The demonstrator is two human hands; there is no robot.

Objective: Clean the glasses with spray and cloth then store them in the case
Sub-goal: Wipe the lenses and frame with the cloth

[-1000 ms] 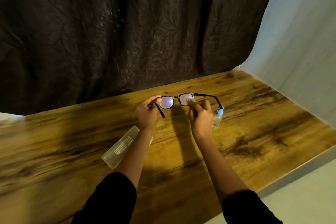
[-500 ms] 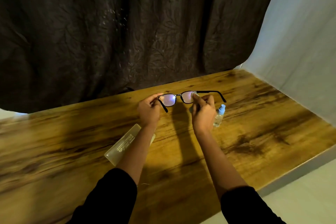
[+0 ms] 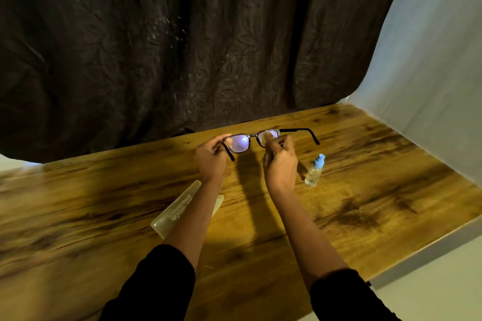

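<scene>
Glasses (image 3: pixel 242 142), black and thin-framed, are held above the wooden bench (image 3: pixel 365 190). The left hand (image 3: pixel 211 157) fingers pinch one hinge, and the right hand (image 3: pixel 280 161) fingers pinch a pale cloth (image 3: pixel 268 136) against the other lens. A clear blue-capped spray bottle (image 3: pixel 314 171) stands right of them.

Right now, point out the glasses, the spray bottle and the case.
glasses (image 3: pixel 241 144): head view, on the uncovered lens.
spray bottle (image 3: pixel 313 174): head view, on its clear body.
case (image 3: pixel 177 210): head view, on its printed top face.
</scene>
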